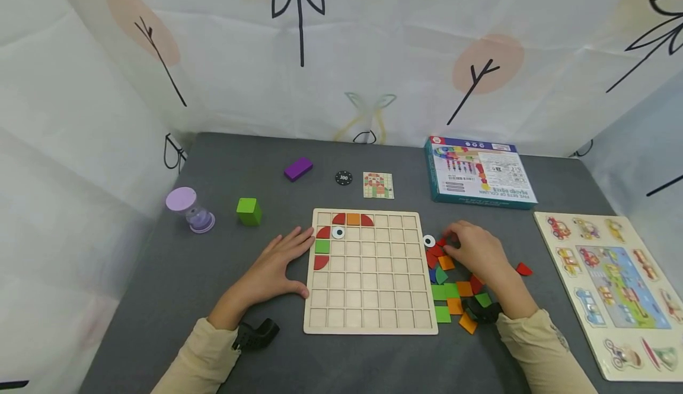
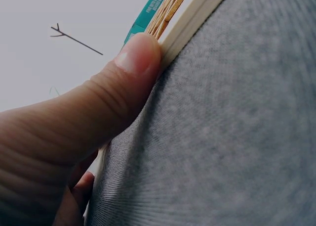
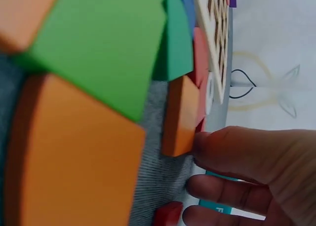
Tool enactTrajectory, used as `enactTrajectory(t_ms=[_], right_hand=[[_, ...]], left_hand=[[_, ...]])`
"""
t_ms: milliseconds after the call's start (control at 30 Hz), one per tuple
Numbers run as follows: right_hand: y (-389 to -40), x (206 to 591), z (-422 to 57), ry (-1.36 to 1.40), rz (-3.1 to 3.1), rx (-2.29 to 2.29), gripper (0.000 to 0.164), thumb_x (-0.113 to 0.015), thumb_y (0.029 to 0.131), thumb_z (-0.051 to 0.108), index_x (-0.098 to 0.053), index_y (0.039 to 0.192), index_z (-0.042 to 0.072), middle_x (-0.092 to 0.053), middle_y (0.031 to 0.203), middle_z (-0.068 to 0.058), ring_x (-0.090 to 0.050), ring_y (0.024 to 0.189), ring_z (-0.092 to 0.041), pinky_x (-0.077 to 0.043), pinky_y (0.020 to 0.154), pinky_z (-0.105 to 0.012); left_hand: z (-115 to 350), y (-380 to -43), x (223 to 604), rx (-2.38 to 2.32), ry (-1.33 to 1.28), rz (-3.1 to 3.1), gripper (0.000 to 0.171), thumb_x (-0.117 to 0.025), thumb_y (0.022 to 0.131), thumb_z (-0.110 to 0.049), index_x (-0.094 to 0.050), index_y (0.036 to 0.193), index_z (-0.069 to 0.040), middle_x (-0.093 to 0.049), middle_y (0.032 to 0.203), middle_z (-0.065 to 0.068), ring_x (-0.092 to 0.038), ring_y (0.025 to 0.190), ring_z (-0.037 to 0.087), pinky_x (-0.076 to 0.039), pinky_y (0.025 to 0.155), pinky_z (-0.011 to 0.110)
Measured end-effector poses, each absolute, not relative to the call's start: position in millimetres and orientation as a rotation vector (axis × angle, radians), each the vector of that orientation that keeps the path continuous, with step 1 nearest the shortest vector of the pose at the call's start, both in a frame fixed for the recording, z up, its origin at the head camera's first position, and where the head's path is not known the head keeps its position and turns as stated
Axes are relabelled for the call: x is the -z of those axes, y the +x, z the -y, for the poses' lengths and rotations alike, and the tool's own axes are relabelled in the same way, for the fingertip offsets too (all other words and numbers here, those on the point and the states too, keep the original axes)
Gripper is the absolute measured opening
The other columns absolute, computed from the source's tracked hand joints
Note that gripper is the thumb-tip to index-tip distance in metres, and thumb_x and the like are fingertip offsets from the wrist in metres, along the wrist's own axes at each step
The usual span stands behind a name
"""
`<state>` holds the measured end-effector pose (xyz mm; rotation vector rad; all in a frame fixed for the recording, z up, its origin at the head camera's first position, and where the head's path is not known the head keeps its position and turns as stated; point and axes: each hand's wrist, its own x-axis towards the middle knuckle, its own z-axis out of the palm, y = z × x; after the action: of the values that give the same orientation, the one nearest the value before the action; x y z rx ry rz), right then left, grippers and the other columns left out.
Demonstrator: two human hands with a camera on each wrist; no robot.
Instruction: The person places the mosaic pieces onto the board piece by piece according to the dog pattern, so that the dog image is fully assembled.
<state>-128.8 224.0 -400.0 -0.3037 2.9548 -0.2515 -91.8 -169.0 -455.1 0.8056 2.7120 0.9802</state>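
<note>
Head view, from the left: a lavender sand timer (image 1: pixel 190 209) stands near a green cube (image 1: pixel 249 211), and then comes the left hand (image 1: pixel 269 274), fingers extended and thumb apart from them, touching the left side of the wooden grid board (image 1: pixel 369 265) without gripping it. A purple block (image 1: pixel 298 169), a black chip (image 1: pixel 344 178) marked 100 and a small pattern card (image 1: pixel 378 185) lie beyond the board, which sits flat in front of the person, its upper-left cells holding red, orange and green pieces and a white eye disc (image 1: pixel 338 232). Just right of it, the right hand (image 1: pixel 476 247) reaches into crowded loose tiles, thumb tip beside an orange tile (image 1: pixel 446 262); whether it pinches a piece cannot be told. Farther right are a teal-edged box (image 1: pixel 480 172) and a picture puzzle board (image 1: pixel 613 293). With the tiles packed so closely, fingers could drag neighbours along or catch the wrong one; an uneven push from the left thumb might skew the board and unsettle its pieces. The board looks near-square, so no long axis stands out; its sides run away from the person, towards the patterned cloth (image 1: pixel 405 44).
</note>
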Motion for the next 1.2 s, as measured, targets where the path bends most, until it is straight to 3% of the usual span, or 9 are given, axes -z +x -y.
enactTrajectory(t_ms=[567, 900, 1200], right_hand=[[-130.0, 405.2, -226.3, -0.429, -2.970, 0.244, 0.028, -0.068, 0.077, 0.018, -0.063, 0.105, 0.014, -0.060, 0.095, -0.007, -0.052, 0.074, -0.020, -0.048, 0.063, -0.040], [-133.9, 399.8, -224.7, -0.413, -2.986, 0.240, 0.024, -0.068, 0.077, 0.022, -0.064, 0.098, 0.012, -0.060, 0.089, -0.007, -0.051, 0.069, -0.018, -0.046, 0.057, -0.034], [-143.5, 393.5, -159.0, -0.593, -3.010, 0.364, 0.022, -0.067, 0.078, 0.031, -0.064, 0.093, 0.015, -0.059, 0.084, 0.000, -0.052, 0.068, -0.012, -0.044, 0.054, -0.028]], left_hand=[[166.3, -91.3, 453.9, -0.996, 0.795, -2.696, 0.104, -0.074, 0.055, -0.050, -0.027, 0.141, -0.014, -0.019, 0.147, -0.003, -0.010, 0.136, 0.020, -0.006, 0.106, 0.049], [165.1, -90.7, 452.5, -1.003, 0.785, -2.686, 0.104, -0.076, 0.055, -0.048, -0.027, 0.141, -0.014, -0.020, 0.147, -0.002, -0.011, 0.136, 0.021, -0.006, 0.106, 0.049], [167.3, -91.6, 452.4, -0.997, 0.800, -2.702, 0.104, -0.076, 0.055, -0.048, -0.027, 0.141, -0.013, -0.020, 0.147, -0.001, -0.011, 0.136, 0.022, -0.006, 0.106, 0.050]])
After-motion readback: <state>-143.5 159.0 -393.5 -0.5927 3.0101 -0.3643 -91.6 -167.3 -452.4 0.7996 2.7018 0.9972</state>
